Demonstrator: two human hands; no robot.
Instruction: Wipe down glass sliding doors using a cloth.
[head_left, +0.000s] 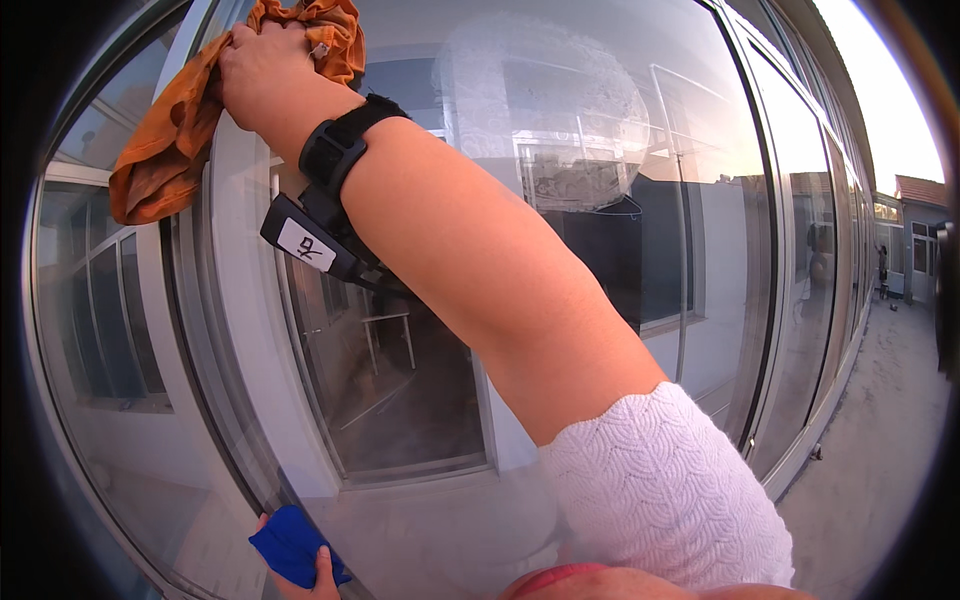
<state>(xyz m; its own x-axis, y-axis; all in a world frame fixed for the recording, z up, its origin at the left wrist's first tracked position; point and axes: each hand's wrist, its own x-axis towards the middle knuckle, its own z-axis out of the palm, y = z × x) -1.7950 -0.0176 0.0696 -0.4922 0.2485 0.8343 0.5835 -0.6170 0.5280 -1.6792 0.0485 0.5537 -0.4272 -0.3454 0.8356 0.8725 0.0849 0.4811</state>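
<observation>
My right hand (270, 71) is raised at the upper left, holding a crumpled orange cloth (169, 142) against the window's frame and glass. The cloth has dark patches and hangs down left of the wrist. A black strap with a device (330, 154) is around that wrist. Low at the left, my left hand (319, 577) grips a folded blue cloth (289, 544) beside the lower part of the window frame. The large glass pane (525, 82) fills the middle and bears a cloudy round patch. The right arm hides part of the pane.
White metal window frames (761, 247) run along the wall to the right. A concrete walkway (874, 405) stretches beside them. Far off at the right stands a person (883, 262) near a tiled-roof building (919, 191). The glass shows a doorway, a pole and a hanger.
</observation>
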